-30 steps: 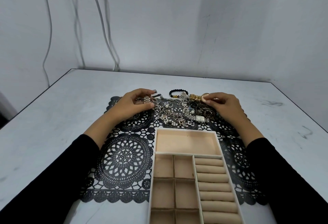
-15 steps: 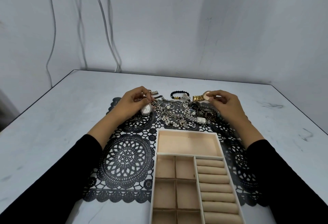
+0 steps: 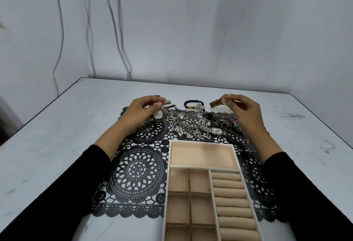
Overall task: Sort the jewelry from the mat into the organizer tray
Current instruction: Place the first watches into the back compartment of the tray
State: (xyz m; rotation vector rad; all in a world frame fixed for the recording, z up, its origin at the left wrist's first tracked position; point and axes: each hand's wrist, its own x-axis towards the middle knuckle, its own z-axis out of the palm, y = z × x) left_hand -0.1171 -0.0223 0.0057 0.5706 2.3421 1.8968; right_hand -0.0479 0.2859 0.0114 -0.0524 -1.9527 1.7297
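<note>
The left hand (image 3: 142,110) pinches a silver white-dialled wristwatch (image 3: 158,115), the right hand (image 3: 244,110) a gold-toned metal watch (image 3: 219,101), both at the tangled jewelry heap (image 3: 193,124) on the black lace mat (image 3: 136,172). Lift each straight up, clear of chains, before crossing to the beige compartmented organizer tray (image 3: 202,142).

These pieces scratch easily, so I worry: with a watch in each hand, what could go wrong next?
The silver watch in the left hand hangs right beside the tangled jewelry pile; its strap might snag a chain and drag pieces along. The gold watch in the right hand seems only lightly pinched, so it could slip onto the table.
</note>
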